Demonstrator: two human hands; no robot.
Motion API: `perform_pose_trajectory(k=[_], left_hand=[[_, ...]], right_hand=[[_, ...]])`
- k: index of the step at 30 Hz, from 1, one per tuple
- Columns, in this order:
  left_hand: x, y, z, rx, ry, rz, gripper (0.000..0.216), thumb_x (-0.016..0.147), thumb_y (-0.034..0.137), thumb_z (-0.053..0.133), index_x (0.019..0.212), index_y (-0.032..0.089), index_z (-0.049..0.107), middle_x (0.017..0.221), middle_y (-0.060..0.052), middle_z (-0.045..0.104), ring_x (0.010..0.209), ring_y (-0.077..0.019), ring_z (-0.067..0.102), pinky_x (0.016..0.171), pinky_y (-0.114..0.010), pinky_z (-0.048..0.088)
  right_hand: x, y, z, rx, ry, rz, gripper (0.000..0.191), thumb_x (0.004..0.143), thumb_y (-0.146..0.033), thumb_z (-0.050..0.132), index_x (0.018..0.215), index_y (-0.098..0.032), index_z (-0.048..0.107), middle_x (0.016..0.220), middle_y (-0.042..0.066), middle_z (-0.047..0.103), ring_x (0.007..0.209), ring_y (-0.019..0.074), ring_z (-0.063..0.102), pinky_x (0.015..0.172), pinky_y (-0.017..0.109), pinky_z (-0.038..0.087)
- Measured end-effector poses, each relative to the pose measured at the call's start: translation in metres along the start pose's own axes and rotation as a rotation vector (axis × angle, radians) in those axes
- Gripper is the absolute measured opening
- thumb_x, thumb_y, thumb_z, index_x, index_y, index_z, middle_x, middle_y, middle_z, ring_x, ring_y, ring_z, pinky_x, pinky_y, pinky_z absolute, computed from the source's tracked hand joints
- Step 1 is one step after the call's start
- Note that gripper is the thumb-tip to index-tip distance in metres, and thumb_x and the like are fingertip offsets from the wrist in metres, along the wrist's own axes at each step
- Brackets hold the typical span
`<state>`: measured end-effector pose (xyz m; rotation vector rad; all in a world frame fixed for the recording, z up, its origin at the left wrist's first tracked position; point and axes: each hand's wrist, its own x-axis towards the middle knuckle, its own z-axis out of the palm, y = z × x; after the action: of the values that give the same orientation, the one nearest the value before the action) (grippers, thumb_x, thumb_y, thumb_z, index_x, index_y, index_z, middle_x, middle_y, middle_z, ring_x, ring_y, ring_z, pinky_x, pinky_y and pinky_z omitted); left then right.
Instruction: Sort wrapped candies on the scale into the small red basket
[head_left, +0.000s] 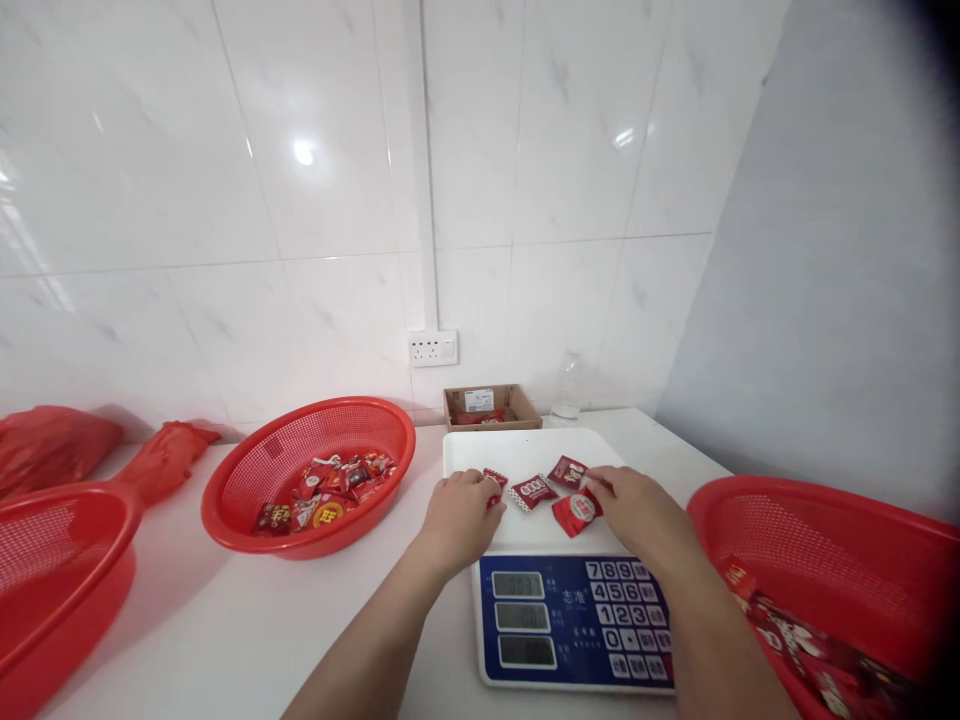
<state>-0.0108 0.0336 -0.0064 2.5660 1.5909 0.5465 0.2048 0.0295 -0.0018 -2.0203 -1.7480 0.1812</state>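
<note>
On the white pan of a digital scale (pixel 457 450) lie a few red wrapped candies. My left hand (pixel 461 518) is over the pan's left side, its fingers closed on a small red wrapped candy (pixel 493 477) that they partly cover. From the right, my right hand (pixel 637 508) reaches in with thumb and fingers pinched at the edge of the candies; they touch a dark red wrapped candy (pixel 566 471) and a bright red one (pixel 576 512). Between the hands sits a red candy with a checked edge (pixel 533 491). The scale's blue keypad panel (pixel 574 610) faces me.
A red basket (pixel 307 548) with mixed candies stands left of the scale, another red basket (pixel 817 490) with candies at right. A third red basket (pixel 75 500) and red plastic bags (pixel 169 455) are far left. Behind are a cardboard box (pixel 493 405) and a clear bottle (pixel 569 388).
</note>
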Motion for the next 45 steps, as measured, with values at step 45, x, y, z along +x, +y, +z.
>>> perform_pose_trajectory(k=[45], left_hand=[[-0.007,0.011,0.004,-0.145,-0.101,0.122,0.028,0.085,0.035,0.046,0.11,0.028,0.056,0.126,-0.006,0.05,0.125,-0.0292,0.034,0.103,-0.055,0.022]], right_hand=[[0.0,-0.011,0.024,-0.034,-0.118,-0.195,0.041,0.088,-0.019,0.03,0.121,-0.014,0.055,0.134,0.011,0.048,0.124,0.0202,0.042,0.098,0.03,0.035]])
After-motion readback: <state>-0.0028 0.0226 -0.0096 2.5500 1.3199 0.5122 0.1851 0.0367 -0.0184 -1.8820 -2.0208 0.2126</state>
